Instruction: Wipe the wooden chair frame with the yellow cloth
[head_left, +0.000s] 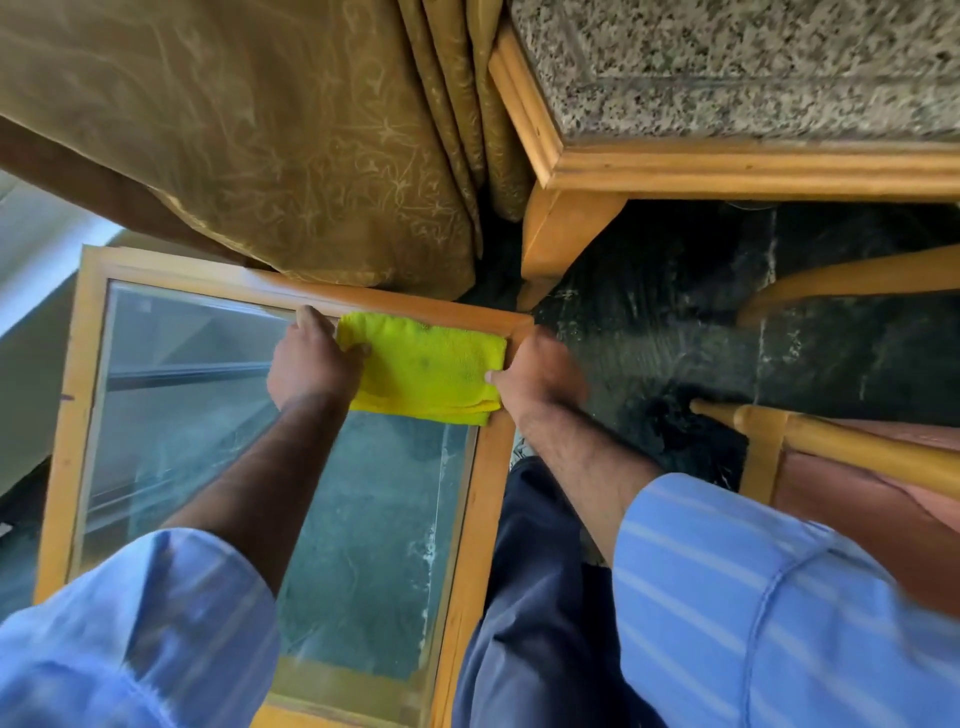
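Note:
A folded yellow cloth (426, 371) lies flat on the far right corner of a glass-topped wooden side table (72, 395). My left hand (311, 358) grips the cloth's left edge, thumb on the table's far rail. My right hand (540, 374) pinches the cloth's right edge, resting on the table's right rail. The wooden chair (831, 441) with its pinkish seat stands at the right, an arm's length from both hands; its curved wooden rail (852, 278) shows further back.
A gold patterned curtain (291, 156) hangs down onto the side table's far edge. A granite-topped wooden table (727, 166) fills the upper right, one leg standing near the side table's corner. Dark marble floor (675, 312) lies between them. My leg in dark trousers stands beside the side table.

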